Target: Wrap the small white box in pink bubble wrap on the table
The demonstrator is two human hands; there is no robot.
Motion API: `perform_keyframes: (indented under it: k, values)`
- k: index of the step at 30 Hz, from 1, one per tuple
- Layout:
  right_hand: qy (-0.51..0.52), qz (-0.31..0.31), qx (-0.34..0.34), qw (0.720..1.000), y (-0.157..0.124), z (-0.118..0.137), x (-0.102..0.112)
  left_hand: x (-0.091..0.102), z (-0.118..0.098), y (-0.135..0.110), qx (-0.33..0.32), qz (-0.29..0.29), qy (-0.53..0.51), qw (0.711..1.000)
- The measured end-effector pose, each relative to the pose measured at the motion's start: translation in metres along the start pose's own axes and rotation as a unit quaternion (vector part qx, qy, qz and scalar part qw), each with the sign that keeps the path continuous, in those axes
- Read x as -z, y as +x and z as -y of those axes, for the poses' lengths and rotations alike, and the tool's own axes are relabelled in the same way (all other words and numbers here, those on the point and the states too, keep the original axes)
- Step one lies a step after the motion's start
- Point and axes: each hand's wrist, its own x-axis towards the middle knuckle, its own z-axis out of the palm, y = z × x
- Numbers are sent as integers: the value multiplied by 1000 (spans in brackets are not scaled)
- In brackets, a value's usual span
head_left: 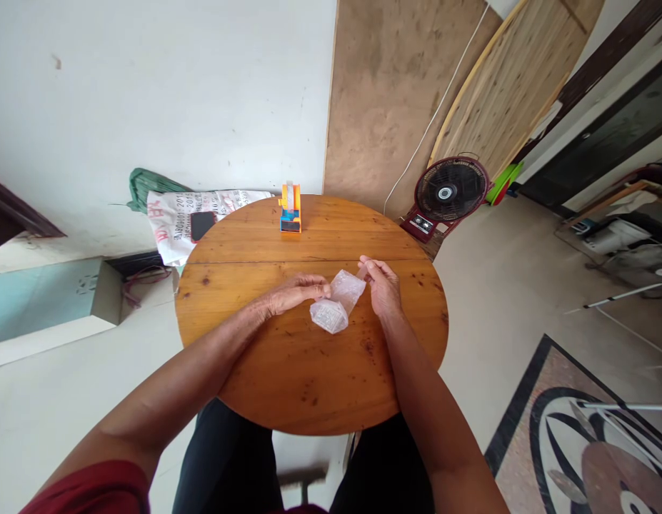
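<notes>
A sheet of bubble wrap lies over the middle of the table, its near end folded around something whitish that I cannot make out. My left hand pinches the left edge of the wrap between thumb and fingers. At the upper right corner, my right hand is closed, thumb and fingers pinching a short clear strip that looks like tape. The strip reaches toward the wrap's edge; whether it touches is too small to tell. Farther back stands an orange and blue tape dispenser with a roll in it.
The round wooden table reaches from my lap to the wall. Beyond its left edge, a dark phone-like slab rests on a printed white sack. A dark red fan stands behind the right edge, with a white cable hanging nearby.
</notes>
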Motion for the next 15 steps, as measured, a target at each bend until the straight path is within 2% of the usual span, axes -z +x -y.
perform_keyframes:
  k: [4, 8, 11, 15]
  values:
    - [32, -5, -9, 999, 0, -2, 0, 3, -1, -2, 6, 29, 50, 998]
    - [50, 3, -20, 999, 0, -4, -1, 2, -2, -3, 14, 5, 65, 998]
    - [48, 4, -33, 998, 1, -4, -1, -1, -1, -2, 10, -11, 14, 1000]
    - [25, -10, -69, 997, 0, -1, -1, -1, 5, 3, 28, -57, -121, 991]
